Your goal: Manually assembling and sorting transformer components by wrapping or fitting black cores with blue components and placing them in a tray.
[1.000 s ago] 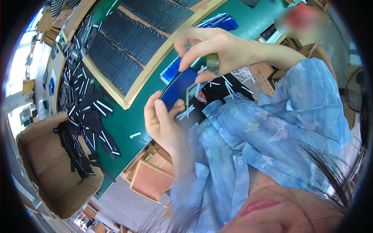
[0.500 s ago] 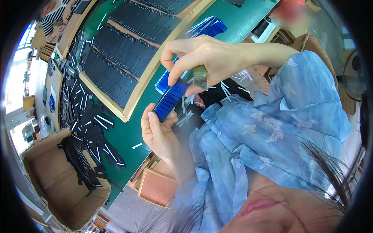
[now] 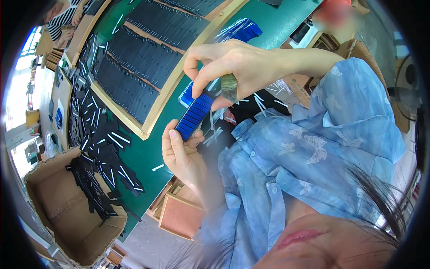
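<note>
Both hands hold a blue stack of thin strips above the green desk. The left hand cups its near end with curled fingers. The right hand pinches the far end. A wooden tray of black strips lies just left.

blue strip stack: glossy plastic | tray frame: pale bare wood | box: matt brown cardboard

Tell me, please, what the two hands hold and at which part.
Both hold one stack of blue strips: the left hand grips its lower end, and the right hand pinches its upper end.
</note>
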A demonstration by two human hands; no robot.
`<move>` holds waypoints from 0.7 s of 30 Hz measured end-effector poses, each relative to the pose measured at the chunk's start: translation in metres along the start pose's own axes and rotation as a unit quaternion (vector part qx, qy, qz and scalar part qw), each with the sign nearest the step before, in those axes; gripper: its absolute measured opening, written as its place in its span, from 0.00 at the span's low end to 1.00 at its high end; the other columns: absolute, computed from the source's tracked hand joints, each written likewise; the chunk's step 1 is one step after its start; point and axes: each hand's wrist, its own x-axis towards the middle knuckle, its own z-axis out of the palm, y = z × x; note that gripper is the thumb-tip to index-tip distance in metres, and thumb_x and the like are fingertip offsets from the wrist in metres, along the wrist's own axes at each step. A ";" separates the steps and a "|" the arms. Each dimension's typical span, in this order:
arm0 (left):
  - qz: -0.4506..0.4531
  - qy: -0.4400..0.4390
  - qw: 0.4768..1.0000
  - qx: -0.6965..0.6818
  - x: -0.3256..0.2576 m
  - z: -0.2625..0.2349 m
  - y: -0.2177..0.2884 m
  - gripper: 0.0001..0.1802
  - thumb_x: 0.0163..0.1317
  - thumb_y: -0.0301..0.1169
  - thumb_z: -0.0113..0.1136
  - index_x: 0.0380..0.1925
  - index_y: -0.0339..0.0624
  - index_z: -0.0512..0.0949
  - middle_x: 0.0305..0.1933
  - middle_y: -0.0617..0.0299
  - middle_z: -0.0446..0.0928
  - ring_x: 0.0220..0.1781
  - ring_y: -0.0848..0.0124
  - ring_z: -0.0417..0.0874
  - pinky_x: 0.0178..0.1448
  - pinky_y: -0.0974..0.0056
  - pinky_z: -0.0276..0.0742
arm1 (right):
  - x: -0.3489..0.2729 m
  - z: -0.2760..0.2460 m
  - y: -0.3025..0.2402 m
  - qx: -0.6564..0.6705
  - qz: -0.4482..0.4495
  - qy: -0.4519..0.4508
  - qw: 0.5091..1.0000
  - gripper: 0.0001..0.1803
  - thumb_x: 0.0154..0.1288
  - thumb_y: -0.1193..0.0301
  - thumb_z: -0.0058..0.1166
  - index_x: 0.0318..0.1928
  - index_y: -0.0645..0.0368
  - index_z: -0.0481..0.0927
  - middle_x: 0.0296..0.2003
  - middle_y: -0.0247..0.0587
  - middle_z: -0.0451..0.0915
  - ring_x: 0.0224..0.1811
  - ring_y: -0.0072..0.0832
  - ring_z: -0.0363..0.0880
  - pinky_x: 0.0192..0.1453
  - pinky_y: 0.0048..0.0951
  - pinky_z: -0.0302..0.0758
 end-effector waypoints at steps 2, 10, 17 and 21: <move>-0.002 0.000 1.000 -0.003 0.000 0.000 0.001 0.17 0.69 0.33 0.48 0.47 0.27 0.70 0.36 0.50 0.77 0.27 0.69 0.80 0.30 0.72 0.80 | 0.000 0.000 -0.001 -0.002 -0.011 0.004 1.000 0.14 0.45 0.68 0.68 0.34 0.52 0.81 0.38 0.32 0.73 0.37 0.30 0.76 0.39 0.30 0.72; 0.008 0.002 1.000 0.008 0.000 0.001 0.001 0.17 0.69 0.34 0.49 0.47 0.28 0.70 0.35 0.51 0.77 0.27 0.70 0.80 0.30 0.73 0.80 | 0.001 -0.001 -0.006 -0.025 0.010 -0.008 1.000 0.13 0.45 0.68 0.68 0.35 0.52 0.81 0.38 0.33 0.73 0.38 0.31 0.76 0.39 0.31 0.72; -0.003 0.000 1.000 0.007 0.000 0.000 0.001 0.18 0.69 0.35 0.48 0.47 0.28 0.71 0.35 0.51 0.77 0.28 0.71 0.79 0.30 0.74 0.78 | 0.002 -0.001 -0.008 -0.002 0.002 0.004 1.000 0.13 0.46 0.68 0.68 0.35 0.52 0.81 0.38 0.33 0.72 0.37 0.30 0.76 0.39 0.30 0.72; 0.004 -0.008 1.000 -0.003 -0.001 -0.002 0.002 0.17 0.69 0.34 0.48 0.47 0.28 0.71 0.35 0.51 0.77 0.27 0.70 0.80 0.30 0.74 0.79 | 0.003 0.000 -0.008 0.002 -0.006 0.001 1.000 0.13 0.46 0.68 0.68 0.35 0.52 0.81 0.38 0.33 0.72 0.37 0.30 0.76 0.39 0.29 0.72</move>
